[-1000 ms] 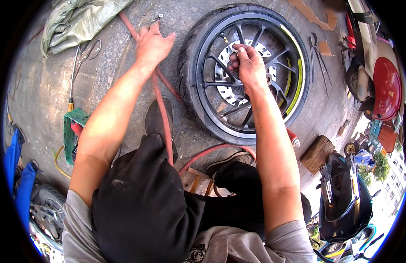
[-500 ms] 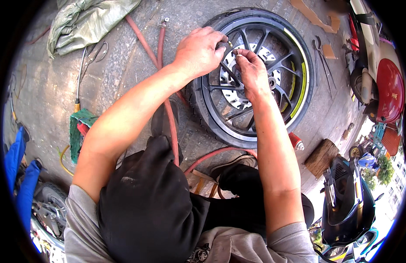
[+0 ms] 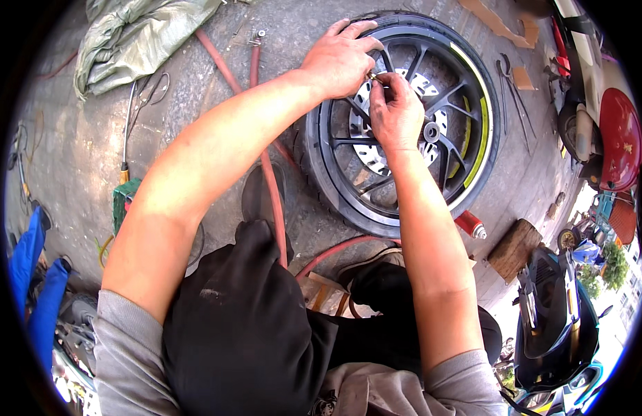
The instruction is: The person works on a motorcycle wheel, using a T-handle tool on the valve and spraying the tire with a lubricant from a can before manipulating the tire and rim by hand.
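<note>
A motorcycle wheel (image 3: 482,139) with black tyre, black spokes and yellow rim stripe lies flat, its slotted brake disc (image 3: 362,149) inside. My left hand (image 3: 338,59) rests over the rim's upper left, fingers stretched apart, thumb side beside a small brass valve (image 3: 375,78). My right hand (image 3: 397,114) pinches at that valve from below, thumb and index closed on it; the fingertips partly hide it. A red hose (image 3: 272,201) runs left of the wheel, and an upright hose end (image 3: 255,62) with a metal fitting is near my left forearm.
A woven sack (image 3: 134,48), scissors (image 3: 153,97) and a green box (image 3: 125,197) lie left. Pliers (image 3: 515,100), cardboard (image 3: 501,21), a spray can (image 3: 471,223) and a wood block (image 3: 515,249) lie right. Parked scooters (image 3: 616,139) line the right; blue-covered parts (image 3: 33,256) are lower left.
My left hand has moved from the hose at left, up and right onto the wheel rim. My right hand stays at the valve, shifting slightly. The hose end has come into view.
</note>
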